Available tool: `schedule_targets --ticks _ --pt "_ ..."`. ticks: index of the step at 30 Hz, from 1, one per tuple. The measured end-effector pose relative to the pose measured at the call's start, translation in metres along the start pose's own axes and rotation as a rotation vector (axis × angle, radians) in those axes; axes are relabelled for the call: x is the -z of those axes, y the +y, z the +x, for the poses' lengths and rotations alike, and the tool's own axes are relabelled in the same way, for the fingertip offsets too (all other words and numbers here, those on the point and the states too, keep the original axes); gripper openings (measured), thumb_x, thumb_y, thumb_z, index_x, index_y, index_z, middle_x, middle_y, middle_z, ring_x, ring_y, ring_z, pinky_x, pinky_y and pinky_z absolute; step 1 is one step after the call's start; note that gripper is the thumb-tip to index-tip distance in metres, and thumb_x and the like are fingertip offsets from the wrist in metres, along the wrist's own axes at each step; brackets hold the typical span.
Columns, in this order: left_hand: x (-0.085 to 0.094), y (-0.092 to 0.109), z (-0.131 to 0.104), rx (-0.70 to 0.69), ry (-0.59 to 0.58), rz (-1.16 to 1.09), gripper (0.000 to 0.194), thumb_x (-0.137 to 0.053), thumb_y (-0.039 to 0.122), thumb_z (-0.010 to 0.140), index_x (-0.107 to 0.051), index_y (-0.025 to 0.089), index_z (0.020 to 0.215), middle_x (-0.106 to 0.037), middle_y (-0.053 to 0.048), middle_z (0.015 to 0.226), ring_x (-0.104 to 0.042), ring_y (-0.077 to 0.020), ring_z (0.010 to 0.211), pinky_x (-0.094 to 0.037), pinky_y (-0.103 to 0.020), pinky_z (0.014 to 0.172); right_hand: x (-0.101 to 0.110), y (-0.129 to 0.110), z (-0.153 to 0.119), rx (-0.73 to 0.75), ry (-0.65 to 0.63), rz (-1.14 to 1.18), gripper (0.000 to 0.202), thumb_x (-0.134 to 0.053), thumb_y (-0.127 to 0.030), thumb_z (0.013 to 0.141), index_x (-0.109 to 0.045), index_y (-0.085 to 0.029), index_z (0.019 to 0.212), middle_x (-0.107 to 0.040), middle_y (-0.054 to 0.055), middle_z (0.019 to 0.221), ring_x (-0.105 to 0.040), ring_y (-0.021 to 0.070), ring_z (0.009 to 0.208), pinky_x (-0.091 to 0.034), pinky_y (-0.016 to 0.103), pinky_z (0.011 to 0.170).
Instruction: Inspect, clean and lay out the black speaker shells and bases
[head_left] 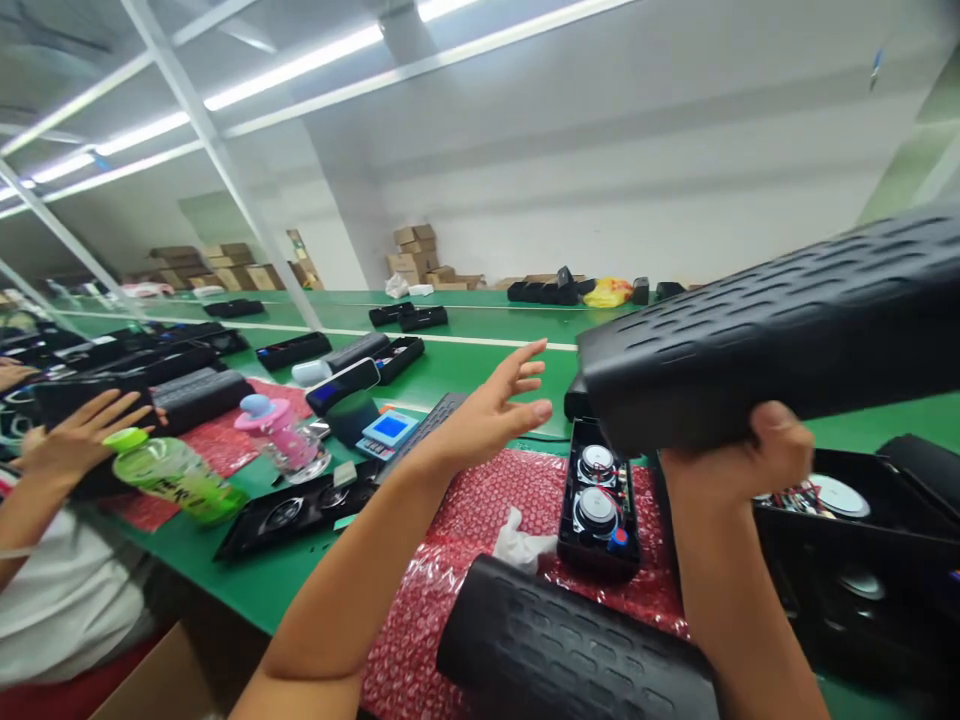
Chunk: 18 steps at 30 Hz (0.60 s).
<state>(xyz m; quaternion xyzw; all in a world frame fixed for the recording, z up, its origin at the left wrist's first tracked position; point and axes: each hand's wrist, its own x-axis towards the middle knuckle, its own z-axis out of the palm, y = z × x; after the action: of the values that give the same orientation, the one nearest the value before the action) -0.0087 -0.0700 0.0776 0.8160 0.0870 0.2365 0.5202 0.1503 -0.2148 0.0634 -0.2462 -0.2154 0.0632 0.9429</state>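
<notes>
My right hand (pixel 772 450) grips a long black speaker housing (pixel 750 330) with rows of oval dents, raised at a tilt on the right. With fingers apart and nothing in it, my left hand (pixel 510 400) hovers over the bench. Between my arms, an opened speaker box (pixel 598 500) with two round drivers and red wires lies on red bubble wrap (pixel 487 490). A second dented black housing (pixel 577 640) rests nearest me. Crumpled white tissue (pixel 521 543) sits beside the opened box.
A co-worker's hand (pixel 82 435) handles a black part at left. Near it stand a green-capped bottle (pixel 176 475), a pink cup (pixel 281 435) and a blue-screened device (pixel 388 430). More open speaker boxes (pixel 847 530) are at right. Cartons (pixel 415 255) line the wall.
</notes>
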Motion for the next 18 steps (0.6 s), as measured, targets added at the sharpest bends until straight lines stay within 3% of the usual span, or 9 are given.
schedule_targets --ticks 4,7,12,18 --pt "-0.007 0.020 0.020 -0.087 0.074 -0.079 0.112 -0.073 0.076 0.063 -0.028 0.028 0.154 -0.042 -0.018 0.151 -0.032 -0.0425 0.146 -0.030 -0.062 0.115 -0.004 0.009 -0.010 -0.072 -0.176 0.012 0.073 -0.068 -0.027 0.052 -0.059 -0.023 0.124 -0.069 0.006 0.108 -0.068 0.0325 0.101 -0.058 0.052 0.091" --pt "-0.009 0.018 0.025 -0.090 -0.020 -0.135 0.121 -0.081 0.068 0.059 -0.020 0.034 0.158 -0.044 -0.014 0.152 -0.039 -0.0420 0.143 -0.034 -0.061 0.114 -0.003 0.016 -0.016 -0.204 -0.304 -0.034 0.083 -0.076 -0.027 0.051 -0.051 -0.026 0.130 -0.067 0.006 0.116 -0.067 0.0315 0.103 -0.057 0.052 0.094" --pt "-0.020 0.003 0.009 -0.048 -0.071 -0.239 0.125 -0.090 0.044 0.060 -0.014 0.038 0.159 -0.033 -0.008 0.162 -0.040 -0.0387 0.144 -0.036 -0.055 0.118 0.005 0.027 -0.022 -0.340 -0.454 -0.230 0.082 -0.084 -0.032 0.059 -0.043 -0.027 0.129 -0.061 0.007 0.127 -0.061 0.0307 0.116 -0.052 0.050 0.102" --pt "-0.018 -0.012 -0.009 -0.038 -0.105 -0.315 0.120 -0.092 0.030 0.059 -0.022 0.032 0.156 -0.051 -0.013 0.149 -0.051 -0.0395 0.135 -0.048 -0.054 0.107 0.002 0.032 -0.029 -0.470 -0.529 -0.337 0.086 -0.088 -0.039 0.057 -0.038 -0.027 0.127 -0.061 0.007 0.124 -0.061 0.0305 0.115 -0.052 0.052 0.102"
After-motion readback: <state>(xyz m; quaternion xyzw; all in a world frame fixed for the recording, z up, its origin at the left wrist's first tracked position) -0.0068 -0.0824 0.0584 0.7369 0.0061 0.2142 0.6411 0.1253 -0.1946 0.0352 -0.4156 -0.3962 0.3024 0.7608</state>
